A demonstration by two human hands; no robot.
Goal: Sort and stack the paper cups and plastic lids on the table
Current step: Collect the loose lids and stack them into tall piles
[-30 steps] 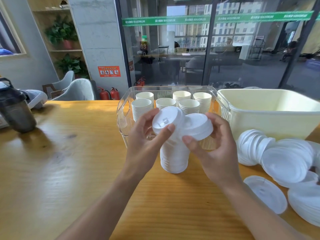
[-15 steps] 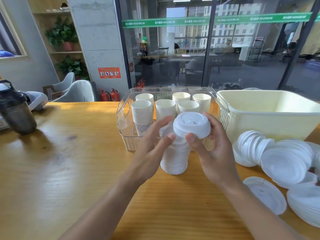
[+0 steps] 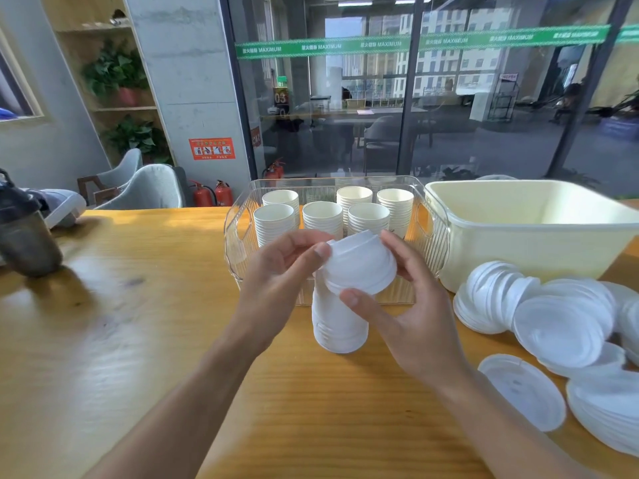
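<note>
A short stack of white plastic lids (image 3: 359,264) is tilted in front of me, held from both sides. My right hand (image 3: 411,305) grips it with thumb below and fingers behind. My left hand (image 3: 276,274) pinches its left rim with the thumb. Beneath it a tall stack of white lids (image 3: 337,326) stands on the wooden table (image 3: 138,340). Several stacks of paper cups (image 3: 321,217) stand in a clear plastic bin (image 3: 238,243) behind. Loose lids (image 3: 560,326) and nested lid piles (image 3: 491,295) lie to the right.
A pale yellow tub (image 3: 539,236) sits at the right behind the lid piles. A dark bottle (image 3: 24,233) stands at the table's left edge. A single flat lid (image 3: 522,388) lies near my right forearm. Chairs and a glass wall are beyond the table.
The lid in my left hand was joined onto the lids in my right hand. The joined lids now tilt toward me above the standing stack, with both hands around them.
</note>
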